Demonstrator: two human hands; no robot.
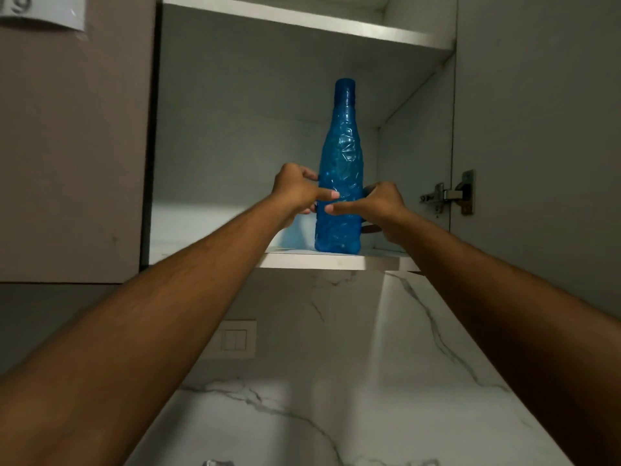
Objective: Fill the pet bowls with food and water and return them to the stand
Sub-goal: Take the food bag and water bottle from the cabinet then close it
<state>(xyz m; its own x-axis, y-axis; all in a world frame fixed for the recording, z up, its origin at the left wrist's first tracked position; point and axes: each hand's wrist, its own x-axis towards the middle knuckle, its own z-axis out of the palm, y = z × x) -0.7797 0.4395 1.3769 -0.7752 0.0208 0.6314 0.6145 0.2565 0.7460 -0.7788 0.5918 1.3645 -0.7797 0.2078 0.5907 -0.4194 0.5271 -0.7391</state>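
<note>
A blue bottle (340, 156) is gripped by both hands on a cabinet shelf (329, 260)
The bottle is stood upright near the shelf's front edge. Its lower body is clasped at 9 o'clock by the left hand (294, 190) and at 3 o'clock by the right hand (383, 203), with fingers (309, 172) curled round it and thumbs laid across its front. A door hinge (450, 195) is seen further out at 3 o'clock

The bottle (340, 169) is blue, see-through plastic with a crinkled, faceted skin, a narrow neck and a blue cap, and it stands upright on the shelf (336, 261). Its lower body sits between the fingers of the left hand (295, 190) and right hand (381, 206), which curl round its sides. Its neck rises well above them.
</note>
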